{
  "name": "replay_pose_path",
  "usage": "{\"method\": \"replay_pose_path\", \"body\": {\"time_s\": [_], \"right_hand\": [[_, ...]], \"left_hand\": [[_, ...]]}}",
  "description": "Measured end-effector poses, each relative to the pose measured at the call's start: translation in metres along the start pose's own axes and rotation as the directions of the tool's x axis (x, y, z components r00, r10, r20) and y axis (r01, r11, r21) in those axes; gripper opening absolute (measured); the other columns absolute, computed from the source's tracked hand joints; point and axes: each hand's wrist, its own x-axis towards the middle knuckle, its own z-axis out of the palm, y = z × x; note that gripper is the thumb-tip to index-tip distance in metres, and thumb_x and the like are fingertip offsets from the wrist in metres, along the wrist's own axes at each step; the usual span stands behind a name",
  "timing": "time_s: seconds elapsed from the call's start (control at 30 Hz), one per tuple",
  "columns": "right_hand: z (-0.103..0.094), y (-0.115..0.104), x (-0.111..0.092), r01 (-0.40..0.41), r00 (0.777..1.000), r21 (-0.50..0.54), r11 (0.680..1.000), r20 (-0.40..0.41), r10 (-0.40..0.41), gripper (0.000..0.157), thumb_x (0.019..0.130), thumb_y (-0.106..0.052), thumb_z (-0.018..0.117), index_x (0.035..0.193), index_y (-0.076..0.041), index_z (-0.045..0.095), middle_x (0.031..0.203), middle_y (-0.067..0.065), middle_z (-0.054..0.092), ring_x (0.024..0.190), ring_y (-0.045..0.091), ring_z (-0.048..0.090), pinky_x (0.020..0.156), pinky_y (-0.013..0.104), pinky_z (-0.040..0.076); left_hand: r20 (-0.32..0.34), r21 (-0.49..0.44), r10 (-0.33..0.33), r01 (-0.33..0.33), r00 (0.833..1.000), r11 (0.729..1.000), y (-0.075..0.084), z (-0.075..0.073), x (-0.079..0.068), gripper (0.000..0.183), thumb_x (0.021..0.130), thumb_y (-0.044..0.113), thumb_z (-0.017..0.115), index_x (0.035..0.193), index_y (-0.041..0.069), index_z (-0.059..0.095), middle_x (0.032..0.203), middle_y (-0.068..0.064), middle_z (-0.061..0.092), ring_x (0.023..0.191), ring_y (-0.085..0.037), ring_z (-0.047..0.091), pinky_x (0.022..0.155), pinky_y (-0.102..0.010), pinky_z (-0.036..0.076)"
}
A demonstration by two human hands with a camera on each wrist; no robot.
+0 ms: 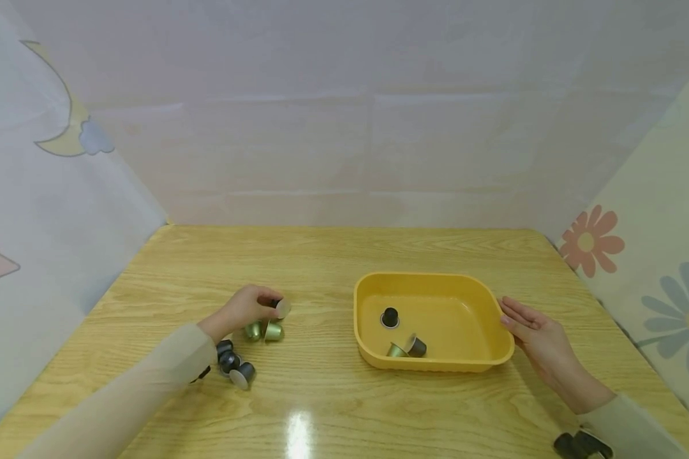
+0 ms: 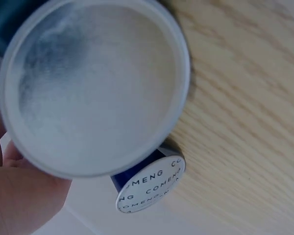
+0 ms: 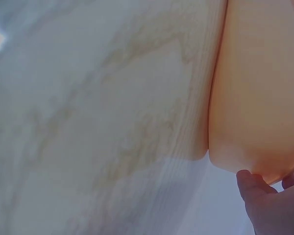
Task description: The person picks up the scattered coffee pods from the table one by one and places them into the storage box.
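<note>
My left hand (image 1: 245, 312) pinches a dark coffee capsule (image 1: 283, 309) by its body, the pale lid turned outward. Right beside that hand lie green capsules (image 1: 274, 331), and several dark capsules (image 1: 229, 362) cluster nearer my forearm. In the left wrist view a large pale capsule lid (image 2: 95, 90) sits close to the camera, a dark blue capsule with a printed lid (image 2: 152, 185) below it. My right hand (image 1: 542, 347) touches the right end of the yellow tray (image 1: 436, 364), fingers mostly straight, thumb at its rim. Inside lie a black capsule (image 1: 390, 317), a dark grey one (image 1: 416, 346) and a green one (image 1: 397, 350).
More dark capsules (image 1: 582, 444) lie under my right forearm at the near right, partly covered by the sleeve. The wooden table (image 1: 321, 255) meets pale hanging sheets (image 1: 344, 159) at the back and both sides.
</note>
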Motion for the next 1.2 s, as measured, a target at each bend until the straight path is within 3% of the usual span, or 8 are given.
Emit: {"method": "replay_pose_path", "body": {"time_s": [0.2, 0.37, 0.7, 1.2], "right_hand": [[0.0, 0.0, 0.0, 0.003, 1.0, 0.004, 1.0, -0.001, -0.003, 0.031, 0.098, -0.01, 0.059, 0.103, -0.039, 0.067, 0.105, -0.025, 0.064, 0.093, -0.01, 0.061, 0.077, 0.014, 0.052], [0.001, 0.002, 0.0, 0.016, 1.0, 0.001, 1.0, -0.005, -0.016, 0.032, 0.097, -0.008, 0.059, 0.106, -0.038, 0.067, 0.106, -0.026, 0.064, 0.094, -0.012, 0.06, 0.077, 0.013, 0.052], [0.001, 0.0, 0.0, 0.027, 1.0, 0.032, 0.999, -0.006, -0.027, 0.035, 0.098, -0.007, 0.058, 0.101, -0.041, 0.068, 0.106, -0.024, 0.065, 0.095, -0.008, 0.062, 0.076, 0.014, 0.053], [0.001, 0.002, -0.001, 0.045, 0.999, 0.02, 0.999, -0.005, -0.044, 0.036, 0.098, -0.006, 0.058, 0.102, -0.04, 0.068, 0.106, -0.025, 0.065, 0.095, -0.01, 0.061, 0.076, 0.014, 0.052]], "left_hand": [[-0.021, -0.094, -0.067, 0.065, 0.998, 0.993, -0.001, -0.002, 0.0, 0.04, 0.09, 0.004, 0.068, 0.126, -0.01, 0.058, 0.124, -0.026, 0.059, 0.115, -0.039, 0.055, 0.09, -0.042, 0.052], [-0.046, -0.129, -0.11, 0.103, 0.993, 0.986, 0.006, -0.003, -0.003, 0.045, 0.092, 0.009, 0.068, 0.13, -0.01, 0.055, 0.128, -0.026, 0.057, 0.119, -0.04, 0.053, 0.093, -0.045, 0.05], [-0.079, -0.171, -0.12, 0.106, 0.99, 0.98, 0.027, 0.001, -0.004, 0.046, 0.092, 0.011, 0.069, 0.132, -0.009, 0.055, 0.129, -0.025, 0.058, 0.121, -0.039, 0.052, 0.098, -0.048, 0.046], [-0.041, -0.255, -0.106, 0.092, 0.994, 0.963, 0.052, 0.014, -0.011, 0.046, 0.091, 0.016, 0.07, 0.131, -0.004, 0.058, 0.128, -0.019, 0.06, 0.12, -0.034, 0.054, 0.096, -0.045, 0.048]]}}
